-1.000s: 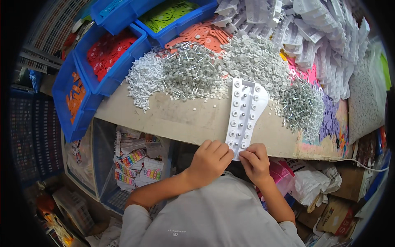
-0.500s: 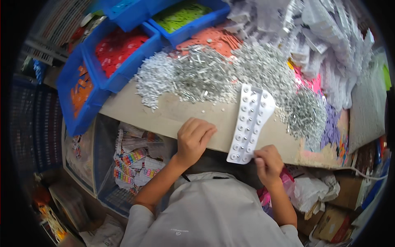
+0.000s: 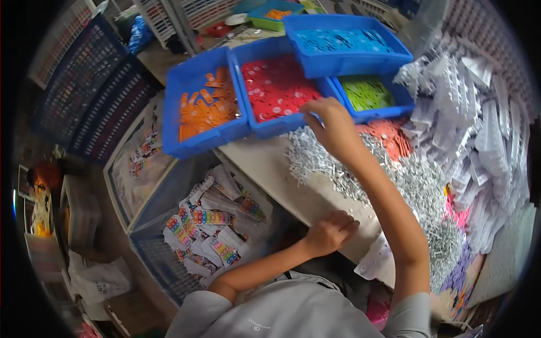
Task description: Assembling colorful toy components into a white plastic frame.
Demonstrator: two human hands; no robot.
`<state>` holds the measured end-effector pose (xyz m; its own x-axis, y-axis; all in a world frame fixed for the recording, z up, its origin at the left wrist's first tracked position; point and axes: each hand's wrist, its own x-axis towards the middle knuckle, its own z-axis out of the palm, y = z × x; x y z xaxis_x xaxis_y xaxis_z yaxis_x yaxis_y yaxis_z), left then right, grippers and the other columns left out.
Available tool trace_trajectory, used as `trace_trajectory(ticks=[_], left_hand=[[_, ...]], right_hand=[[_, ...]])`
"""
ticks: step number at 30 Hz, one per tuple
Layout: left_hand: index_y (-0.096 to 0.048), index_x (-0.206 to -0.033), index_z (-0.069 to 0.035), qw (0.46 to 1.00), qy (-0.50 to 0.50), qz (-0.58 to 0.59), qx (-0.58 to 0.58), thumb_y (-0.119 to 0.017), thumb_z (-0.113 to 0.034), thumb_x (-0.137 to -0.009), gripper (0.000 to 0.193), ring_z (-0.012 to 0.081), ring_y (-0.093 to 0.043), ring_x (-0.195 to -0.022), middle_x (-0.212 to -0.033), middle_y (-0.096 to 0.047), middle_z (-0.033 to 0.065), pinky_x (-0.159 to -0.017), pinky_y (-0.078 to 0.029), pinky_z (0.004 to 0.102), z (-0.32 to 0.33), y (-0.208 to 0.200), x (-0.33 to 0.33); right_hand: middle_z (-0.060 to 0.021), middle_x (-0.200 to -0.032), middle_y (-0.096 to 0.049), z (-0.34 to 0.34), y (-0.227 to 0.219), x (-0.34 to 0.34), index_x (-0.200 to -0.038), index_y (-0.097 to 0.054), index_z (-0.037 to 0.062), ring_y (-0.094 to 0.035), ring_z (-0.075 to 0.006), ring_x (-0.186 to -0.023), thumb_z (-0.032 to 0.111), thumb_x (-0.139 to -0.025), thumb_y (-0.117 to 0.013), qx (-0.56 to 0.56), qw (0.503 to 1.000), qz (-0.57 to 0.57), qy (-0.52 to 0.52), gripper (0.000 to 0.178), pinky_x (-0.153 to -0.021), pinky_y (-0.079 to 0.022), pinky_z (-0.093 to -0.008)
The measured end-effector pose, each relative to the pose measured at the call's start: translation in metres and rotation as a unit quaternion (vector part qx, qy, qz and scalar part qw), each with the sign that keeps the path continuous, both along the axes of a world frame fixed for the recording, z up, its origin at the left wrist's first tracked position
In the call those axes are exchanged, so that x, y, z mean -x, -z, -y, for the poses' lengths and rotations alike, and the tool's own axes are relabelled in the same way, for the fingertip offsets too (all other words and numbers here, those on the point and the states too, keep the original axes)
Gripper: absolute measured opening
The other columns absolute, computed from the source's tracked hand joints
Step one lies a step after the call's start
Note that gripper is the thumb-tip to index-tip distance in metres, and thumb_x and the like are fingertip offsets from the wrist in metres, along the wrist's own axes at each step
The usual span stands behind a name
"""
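Observation:
My right hand (image 3: 333, 128) reaches across to the near right corner of a blue bin of flat red plastic pieces (image 3: 276, 84). Its thumb and bent fingers stand apart, and I see nothing between them. By the table's front edge, my left hand (image 3: 329, 234) rests with its fingers curled closed; whatever is inside the curl is hidden. A white plastic tray (image 3: 376, 260) lies to its right, partly covered by my right forearm. Beyond the left hand spreads a heap of small white parts (image 3: 307, 155). Small silvery metal parts (image 3: 422, 183) are piled farther right.
Blue bins hold orange pieces (image 3: 208, 107), light blue pieces (image 3: 344, 40) and green pieces (image 3: 366, 93). White moulded trays (image 3: 468, 124) are stacked at the right. Below the table's left edge, a crate (image 3: 180, 270) contains printed cards with coloured pieces (image 3: 211, 231).
My right hand has left the white tray's lower end and swung up and left to the red bin. The view has turned left, bringing the bins toward the middle.

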<state>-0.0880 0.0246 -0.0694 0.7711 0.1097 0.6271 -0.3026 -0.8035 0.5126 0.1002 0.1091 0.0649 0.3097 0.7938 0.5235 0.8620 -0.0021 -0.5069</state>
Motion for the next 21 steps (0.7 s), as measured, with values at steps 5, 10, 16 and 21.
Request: trace_trajectory(ticks=[5, 10, 16, 21], left_hand=[[-0.074, -0.102, -0.007, 0.995, -0.008, 0.032, 0.094, -0.077, -0.006, -0.080, 0.022, 0.0265, -0.065, -0.090, -0.091, -0.068, 0.0054, -0.085, -0.051, 0.0422, -0.028, -0.025, 0.015], [-0.071, -0.098, -0.002, 0.976, -0.194, 0.091, 0.051, -0.071, -0.001, -0.087, 0.011, 0.0289, -0.063, -0.083, -0.089, -0.068, 0.0100, -0.078, -0.051, 0.0399, -0.133, -0.084, 0.054], [-0.069, -0.114, 0.000, 0.939, -0.302, -0.050, 0.155, -0.061, -0.008, -0.100, 0.018, 0.0108, -0.064, -0.082, -0.092, -0.071, 0.0056, -0.073, -0.050, 0.0275, -0.326, -0.114, 0.030], [-0.068, -0.096, 0.003, 0.935, -0.238, -0.252, 0.076, -0.064, -0.026, -0.096, 0.029, 0.0254, -0.068, -0.056, -0.071, -0.069, 0.0112, -0.052, -0.055, 0.0353, -0.460, -0.054, -0.001]], right_hand=[[-0.0201, -0.097, -0.073, -0.109, 0.055, -0.043, -0.099, -0.075, 0.0046, -0.069, -0.0399, -0.097, 0.016, -0.082, -0.078, 0.172, 0.985, -0.009, -0.017, 0.020, -0.083, -0.054, -0.0493], [-0.0178, -0.096, -0.074, -0.127, 0.057, -0.044, -0.092, -0.072, 0.0073, -0.070, -0.0385, -0.096, 0.023, -0.082, -0.081, 0.266, 0.964, -0.002, 0.005, 0.020, -0.082, -0.056, -0.0509], [-0.0189, -0.079, -0.068, -0.094, 0.040, -0.033, -0.092, -0.065, 0.0012, -0.068, -0.0349, -0.075, 0.018, -0.085, -0.077, 0.068, 0.995, -0.020, 0.068, 0.022, -0.069, -0.053, -0.0429], [-0.0091, -0.074, -0.065, -0.012, -0.014, 0.012, -0.095, -0.061, -0.0006, -0.062, -0.0131, -0.070, 0.011, -0.100, -0.066, -0.011, 0.979, -0.200, 0.030, 0.013, -0.066, -0.050, -0.0295]])
